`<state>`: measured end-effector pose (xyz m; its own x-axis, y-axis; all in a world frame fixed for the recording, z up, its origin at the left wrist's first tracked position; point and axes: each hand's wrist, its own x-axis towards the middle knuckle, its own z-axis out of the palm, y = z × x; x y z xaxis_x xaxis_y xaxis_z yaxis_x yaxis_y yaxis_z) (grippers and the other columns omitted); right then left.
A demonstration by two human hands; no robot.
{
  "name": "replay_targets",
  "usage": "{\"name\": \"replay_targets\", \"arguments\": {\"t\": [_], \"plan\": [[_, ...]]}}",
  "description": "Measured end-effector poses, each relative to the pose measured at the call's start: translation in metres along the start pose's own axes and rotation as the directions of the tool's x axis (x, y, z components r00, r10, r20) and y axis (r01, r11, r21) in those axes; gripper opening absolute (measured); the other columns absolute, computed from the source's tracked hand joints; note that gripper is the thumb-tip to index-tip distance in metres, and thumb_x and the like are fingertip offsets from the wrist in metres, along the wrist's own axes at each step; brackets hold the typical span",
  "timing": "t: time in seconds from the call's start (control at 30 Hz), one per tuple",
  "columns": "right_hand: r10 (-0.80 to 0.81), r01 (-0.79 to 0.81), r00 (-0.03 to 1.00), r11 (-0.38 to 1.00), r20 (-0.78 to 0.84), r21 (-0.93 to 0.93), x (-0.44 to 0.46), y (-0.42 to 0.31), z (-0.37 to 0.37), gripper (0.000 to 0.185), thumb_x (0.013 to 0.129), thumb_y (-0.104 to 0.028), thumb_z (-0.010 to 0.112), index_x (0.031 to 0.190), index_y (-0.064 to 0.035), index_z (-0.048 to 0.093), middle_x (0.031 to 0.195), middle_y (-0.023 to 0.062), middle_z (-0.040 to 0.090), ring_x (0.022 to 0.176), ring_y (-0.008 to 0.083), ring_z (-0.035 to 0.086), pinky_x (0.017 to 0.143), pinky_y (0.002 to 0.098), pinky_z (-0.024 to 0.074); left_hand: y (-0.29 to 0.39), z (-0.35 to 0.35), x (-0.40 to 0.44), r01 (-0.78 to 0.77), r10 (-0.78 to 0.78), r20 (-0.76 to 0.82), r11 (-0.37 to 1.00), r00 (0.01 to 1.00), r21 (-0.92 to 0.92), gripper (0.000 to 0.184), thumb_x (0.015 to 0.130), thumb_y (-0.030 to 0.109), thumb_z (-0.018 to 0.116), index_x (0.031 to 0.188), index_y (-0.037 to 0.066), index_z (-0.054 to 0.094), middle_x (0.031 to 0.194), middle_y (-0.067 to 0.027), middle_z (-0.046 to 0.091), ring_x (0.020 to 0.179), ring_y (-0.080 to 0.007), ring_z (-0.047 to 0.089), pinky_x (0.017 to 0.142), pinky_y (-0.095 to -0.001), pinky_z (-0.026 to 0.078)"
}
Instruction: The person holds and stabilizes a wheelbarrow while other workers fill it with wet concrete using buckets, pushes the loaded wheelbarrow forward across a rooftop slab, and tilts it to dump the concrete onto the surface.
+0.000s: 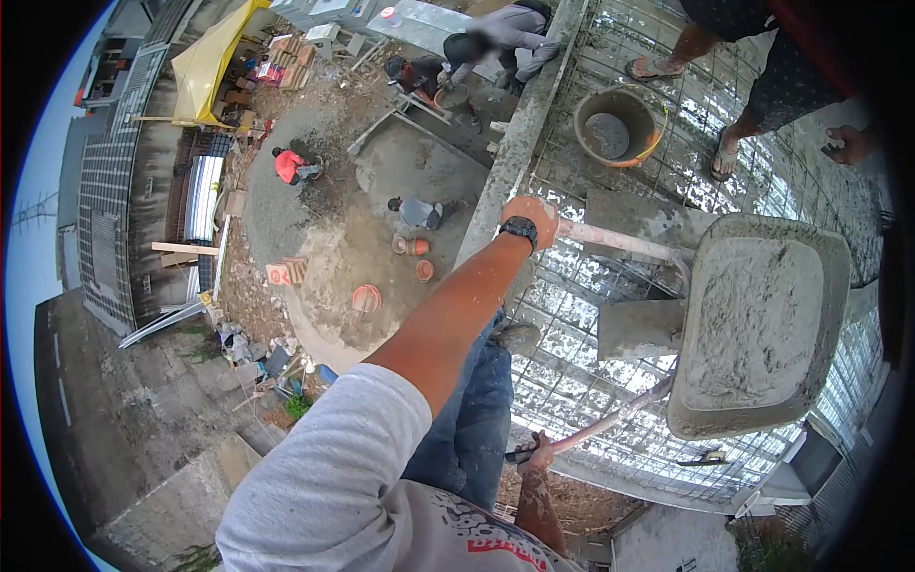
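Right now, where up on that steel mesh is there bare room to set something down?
On the grey board between the wheelbarrow's handles, and on the mesh between that board and the shoe. It is crowded by the bucket, with another person's sandalled feet close by; the wheelbarrow tray is filled with concrete mix.

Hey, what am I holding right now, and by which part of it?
The wheelbarrow, by both of its handles, near their free ends.

Wheelbarrow tray (836, 305) matt, smeared; concrete (753, 324) rough; 2 handles (620, 238) scuffed; sleeve (315, 458) matt cloth.
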<state>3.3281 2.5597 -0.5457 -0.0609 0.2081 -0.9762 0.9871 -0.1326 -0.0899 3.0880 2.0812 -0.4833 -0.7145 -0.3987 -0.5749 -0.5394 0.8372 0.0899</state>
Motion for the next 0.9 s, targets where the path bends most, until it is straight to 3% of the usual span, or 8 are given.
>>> {"name": "replay_targets", "arguments": {"t": [0.3, 0.4, 0.5, 0.53, 0.67, 0.77, 0.9], "plan": [[-0.069, 0.069, 0.997, 0.998, -0.042, -0.017, -0.007, 0.001, 0.007, 0.041, 0.088, -0.042, 0.059, 0.092, -0.0013, 0.057, 0.055, 0.0014, 0.039, 0.045, 0.0206, 0.046, 0.047, 0.039, 0.0424, -0.003, 0.004, 0.003, -0.048, 0.048, 0.009, 0.999, 0.999, -0.003, 0.03, 0.084, 0.023, 0.05, 0.109, 0.013, 0.063, 0.102, -0.0153, 0.068, 0.096, -0.0319, 0.065, 0.082, -0.0443, 0.052], [-0.025, 0.024, 0.998, 1.0, -0.063, -0.015, -0.006, 0.001, 0.007, 0.042, 0.087, -0.045, 0.06, 0.086, -0.0036, 0.054, 0.052, 0.0014, 0.038, 0.045, 0.0213, 0.044, 0.047, 0.038, 0.041, -0.003, 0.011, 0.004, -0.04, 0.042, -0.03, 0.998, 0.999, 0.045, 0.032, 0.083, 0.024, 0.05, 0.111, 0.012, 0.062, 0.102, -0.0159, 0.067, 0.099, -0.0314, 0.064, 0.083, -0.0438, 0.052], [-0.052, 0.054, 0.996, 0.998, -0.075, 0.013, -0.009, 0.0, 0.01, 0.044, 0.087, -0.047, 0.061, 0.086, -0.0035, 0.055, 0.052, 0.0012, 0.039, 0.045, 0.021, 0.044, 0.047, 0.0383, 0.041, -0.003, 0.017, 0.011, 0.054, -0.054, -0.012, 0.998, 0.998, -0.035, 0.036, 0.083, 0.025, 0.05, 0.115, 0.012, 0.06, 0.105, -0.0162, 0.066, 0.101, -0.0315, 0.063, 0.084, -0.0436, 0.052], [-0.059, 0.06, 0.994, 0.998, -0.088, 0.01, -0.011, -0.001, 0.012, 0.043, 0.087, -0.045, 0.06, 0.087, -0.0025, 0.056, 0.052, 0.0012, 0.039, 0.044, 0.0206, 0.044, 0.046, 0.0373, 0.041, -0.002, 0.011, 0.008, -0.015, 0.015, 0.027, 1.0, 1.0, 0.026, 0.039, 0.083, 0.027, 0.05, 0.118, 0.012, 0.058, 0.109, -0.0164, 0.065, 0.103, -0.0321, 0.062, 0.085, -0.044, 0.051], [-0.059, 0.06, 0.99, 0.998, -0.131, 0.004, -0.017, -0.003, 0.018, 0.041, 0.088, -0.042, 0.059, 0.088, -0.0005, 0.058, 0.051, 0.001, 0.039, 0.04, 0.0196, 0.044, 0.043, 0.0351, 0.0408, -0.012, 0.05, 0.036, 0.083, -0.083, 0.003, 0.996, 0.997, -0.016, 0.04, 0.082, 0.027, 0.051, 0.118, 0.012, 0.057, 0.112, -0.017, 0.063, 0.107, -0.0319, 0.06, 0.088, -0.0439, 0.048], [-0.043, 0.046, 0.988, 0.999, -0.147, 0.022, -0.012, -0.001, 0.016, 0.041, 0.087, -0.041, 0.06, 0.085, -0.0004, 0.059, 0.049, 0.001, 0.038, 0.039, 0.0192, 0.044, 0.042, 0.0356, 0.0411, -0.005, 0.028, 0.015, -0.03, 0.035, -0.055, 0.996, 0.998, 0.085, 0.039, 0.081, 0.027, 0.051, 0.116, 0.012, 0.059, 0.109, -0.0169, 0.065, 0.103, -0.032, 0.062, 0.085, -0.0441, 0.049], [-0.056, 0.059, 0.981, 0.998, -0.187, 0.009, -0.007, 0.001, 0.015, 0.041, 0.087, -0.041, 0.061, 0.086, 0.0003, 0.058, 0.05, 0.0015, 0.039, 0.039, 0.0197, 0.044, 0.042, 0.036, 0.0414, -0.003, 0.023, 0.016, 0.011, -0.011, -0.004, 0.999, 1.0, 0.03, 0.033, 0.086, 0.028, 0.055, 0.113, 0.013, 0.064, 0.106, -0.0133, 0.067, 0.101, -0.03, 0.064, 0.085, -0.0429, 0.052]]}}
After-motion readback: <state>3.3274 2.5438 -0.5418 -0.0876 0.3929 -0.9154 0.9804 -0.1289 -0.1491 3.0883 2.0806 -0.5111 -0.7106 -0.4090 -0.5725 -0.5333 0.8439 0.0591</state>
